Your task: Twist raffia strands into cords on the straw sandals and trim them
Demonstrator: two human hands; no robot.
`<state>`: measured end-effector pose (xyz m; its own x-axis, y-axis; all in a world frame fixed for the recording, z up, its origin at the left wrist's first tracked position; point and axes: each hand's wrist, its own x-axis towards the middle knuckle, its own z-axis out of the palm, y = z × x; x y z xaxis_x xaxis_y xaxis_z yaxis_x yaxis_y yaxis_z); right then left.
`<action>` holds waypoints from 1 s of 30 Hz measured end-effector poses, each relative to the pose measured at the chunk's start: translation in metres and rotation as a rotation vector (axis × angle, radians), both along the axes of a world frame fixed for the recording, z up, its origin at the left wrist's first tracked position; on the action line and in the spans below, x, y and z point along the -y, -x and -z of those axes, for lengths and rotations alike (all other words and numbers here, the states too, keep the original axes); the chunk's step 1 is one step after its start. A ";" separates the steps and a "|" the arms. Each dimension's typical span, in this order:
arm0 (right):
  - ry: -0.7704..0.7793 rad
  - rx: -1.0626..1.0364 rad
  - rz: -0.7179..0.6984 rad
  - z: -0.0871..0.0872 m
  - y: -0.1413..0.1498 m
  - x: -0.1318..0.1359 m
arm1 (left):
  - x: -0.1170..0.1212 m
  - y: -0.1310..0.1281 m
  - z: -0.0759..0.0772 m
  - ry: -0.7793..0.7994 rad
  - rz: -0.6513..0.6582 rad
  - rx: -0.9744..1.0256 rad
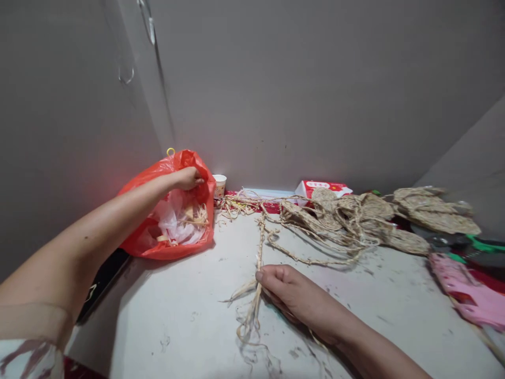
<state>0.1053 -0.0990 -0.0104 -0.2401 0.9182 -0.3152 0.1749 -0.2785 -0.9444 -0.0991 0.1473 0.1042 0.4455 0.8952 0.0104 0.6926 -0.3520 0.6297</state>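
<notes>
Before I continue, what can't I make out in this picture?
Head view, all:
Whether the left hand holds anything: hidden by its curled fingers.
Dark flat object: partly hidden by left forearm and red bag.
Pink object: cut off by right edge.
Red-and-white box: lettering too small.

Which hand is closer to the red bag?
Left. The left hand is at the mouth of the red bag; the right hand is away to the right, pinching cord.

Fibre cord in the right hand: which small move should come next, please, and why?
Probably the left hand should move from the red bag to the cord: only the right hand pinches it, and loose strands spread out near that grip.
</notes>
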 end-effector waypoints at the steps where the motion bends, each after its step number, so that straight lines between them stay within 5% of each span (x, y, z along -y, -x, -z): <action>1: 0.000 0.002 0.003 0.000 0.000 0.000 | 0.003 0.004 -0.010 0.006 0.006 -0.031; 4: -0.005 0.007 0.004 -0.001 0.002 0.000 | 0.019 0.017 -0.033 0.056 0.063 -0.088; 8: -0.008 0.000 0.004 -0.001 0.003 0.001 | 0.040 0.027 -0.050 0.055 0.049 0.090; 12: -0.017 0.008 0.007 -0.001 0.003 0.002 | 0.046 0.032 -0.058 -0.002 -0.037 0.333; 18: -0.020 0.017 0.000 -0.001 0.003 0.002 | 0.049 0.035 -0.067 0.154 -0.057 0.642; 22: 0.002 -0.015 0.004 -0.002 0.003 0.002 | 0.070 0.032 -0.070 0.228 0.001 0.761; 30: 0.033 -0.048 -0.004 0.000 0.003 0.002 | 0.142 0.023 -0.058 0.475 0.320 0.481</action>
